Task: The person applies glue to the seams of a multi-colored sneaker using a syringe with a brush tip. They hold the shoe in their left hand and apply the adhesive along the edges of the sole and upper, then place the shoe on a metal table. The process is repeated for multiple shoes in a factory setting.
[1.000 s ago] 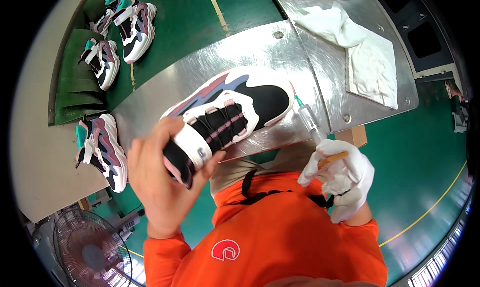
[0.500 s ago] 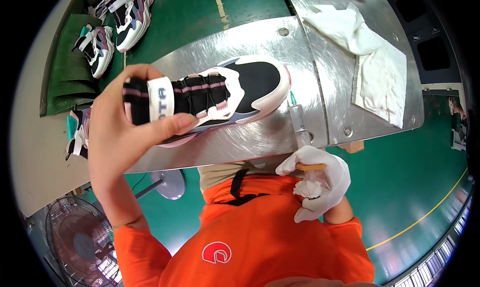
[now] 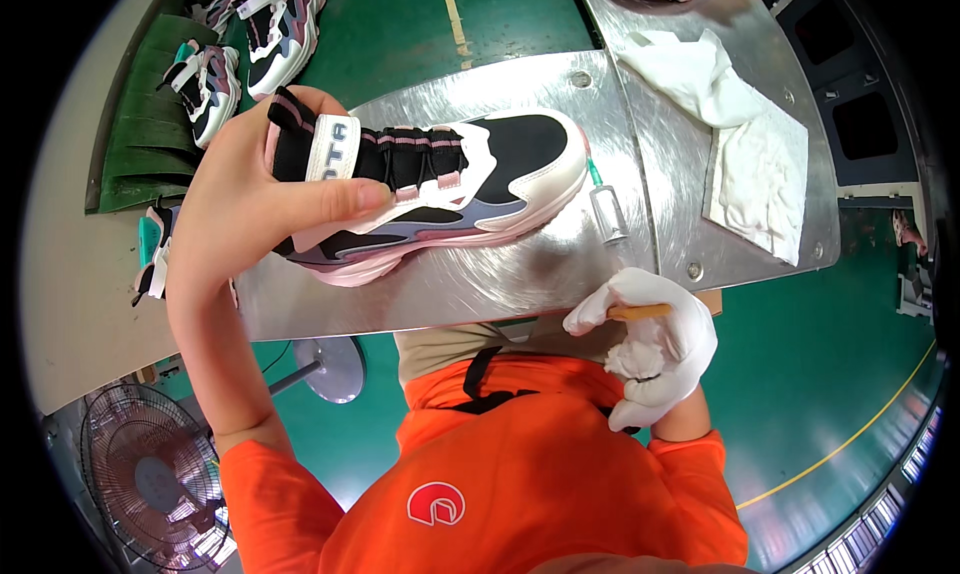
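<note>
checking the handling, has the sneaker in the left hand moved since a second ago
Yes. The sneaker in the left hand has swung from tilted to lying flatter along the metal table, toe toward the small bottle.

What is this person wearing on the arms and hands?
The left hand is bare, with no glove. The right hand wears a white fabric glove. Both arms emerge from the short sleeves of an orange shirt; the forearms are uncovered.

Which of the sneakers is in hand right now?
The black, white and pink sneaker on the metal table, gripped at its collar by the left hand. The other sneakers lie untouched on the green belt beyond.
</note>
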Motion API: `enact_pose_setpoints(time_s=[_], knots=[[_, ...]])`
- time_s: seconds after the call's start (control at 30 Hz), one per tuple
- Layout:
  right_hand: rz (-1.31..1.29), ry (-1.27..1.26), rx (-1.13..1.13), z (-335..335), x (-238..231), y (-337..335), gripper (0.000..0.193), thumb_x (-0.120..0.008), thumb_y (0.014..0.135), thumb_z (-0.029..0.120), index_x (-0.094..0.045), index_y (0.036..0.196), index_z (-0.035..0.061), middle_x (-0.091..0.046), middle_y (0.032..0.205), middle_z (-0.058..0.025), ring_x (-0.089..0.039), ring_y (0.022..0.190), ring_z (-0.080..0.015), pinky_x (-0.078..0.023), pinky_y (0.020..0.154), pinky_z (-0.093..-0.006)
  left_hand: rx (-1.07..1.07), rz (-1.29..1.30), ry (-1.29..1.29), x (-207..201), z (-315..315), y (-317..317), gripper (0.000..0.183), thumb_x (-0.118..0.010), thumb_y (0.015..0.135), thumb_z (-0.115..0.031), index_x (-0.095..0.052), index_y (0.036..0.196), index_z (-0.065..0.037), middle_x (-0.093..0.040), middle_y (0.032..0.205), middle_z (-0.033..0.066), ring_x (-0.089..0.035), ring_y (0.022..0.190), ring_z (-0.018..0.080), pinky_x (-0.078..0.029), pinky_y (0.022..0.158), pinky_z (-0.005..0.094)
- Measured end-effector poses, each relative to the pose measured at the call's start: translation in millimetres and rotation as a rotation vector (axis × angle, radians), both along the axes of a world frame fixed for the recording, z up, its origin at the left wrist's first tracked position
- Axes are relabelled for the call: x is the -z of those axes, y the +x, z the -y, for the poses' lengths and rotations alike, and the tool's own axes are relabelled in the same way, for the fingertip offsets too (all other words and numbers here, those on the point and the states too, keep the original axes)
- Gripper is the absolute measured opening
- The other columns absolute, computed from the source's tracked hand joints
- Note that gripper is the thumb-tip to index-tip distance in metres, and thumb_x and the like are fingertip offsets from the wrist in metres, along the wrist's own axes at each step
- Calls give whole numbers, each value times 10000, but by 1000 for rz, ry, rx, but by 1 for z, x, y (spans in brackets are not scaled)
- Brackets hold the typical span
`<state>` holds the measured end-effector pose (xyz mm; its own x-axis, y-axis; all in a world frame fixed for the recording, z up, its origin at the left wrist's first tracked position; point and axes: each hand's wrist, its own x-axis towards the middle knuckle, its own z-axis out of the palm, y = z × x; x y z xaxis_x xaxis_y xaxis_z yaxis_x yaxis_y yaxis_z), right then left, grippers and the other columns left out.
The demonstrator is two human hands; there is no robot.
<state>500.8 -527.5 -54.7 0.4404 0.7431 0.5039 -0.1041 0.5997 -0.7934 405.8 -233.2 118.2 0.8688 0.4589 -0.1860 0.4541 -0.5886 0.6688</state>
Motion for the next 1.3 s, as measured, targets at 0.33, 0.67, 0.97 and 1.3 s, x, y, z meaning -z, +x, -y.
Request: enact_pose_setpoints(time_s=[0.33, 0.67, 0.97, 1.3], knots=[[93, -152, 68, 10, -6, 7, 933, -944, 454, 124, -500, 1248, -84, -635, 983, -203, -623, 802, -249, -516, 636, -277, -3, -58, -67, -1, -9, 8, 487, -865, 611, -220, -606, 961, -3, -641, 784, 20, -578, 682, 76, -463, 630, 227], [-577, -181, 734, -40, -50, -6, 656, -498, 751, -121, -354, 1380, -5, -520, 1079, -113, -608, 1031, -248, -504, 834, -309, -28, 206, 432, 24, 60, -38, 499, -887, 584, -240, -626, 961, -43, -611, 826, 66, -571, 741, 224, -455, 665, 318], [-119, -259, 913, -94, -55, 25, 584, -721, 853, 146, -416, 1325, -12, -524, 1157, -107, -501, 1083, -152, -431, 946, -297, 197, 497, 1012, 62, 96, -112, 480, -798, 759, -281, -580, 1119, -49, -703, 1047, 111, -655, 840, 246, -445, 699, 326], [-312, -183, 537, -34, -75, 12, 635, -641, 771, -38, -394, 1353, 24, -512, 1150, -138, -596, 1110, -359, -560, 883, -424, 276, 625, 1150, 93, 84, -130, 231, -629, 898, -122, -577, 1123, -120, -724, 1049, 20, -629, 1004, 195, -419, 759, 280]])
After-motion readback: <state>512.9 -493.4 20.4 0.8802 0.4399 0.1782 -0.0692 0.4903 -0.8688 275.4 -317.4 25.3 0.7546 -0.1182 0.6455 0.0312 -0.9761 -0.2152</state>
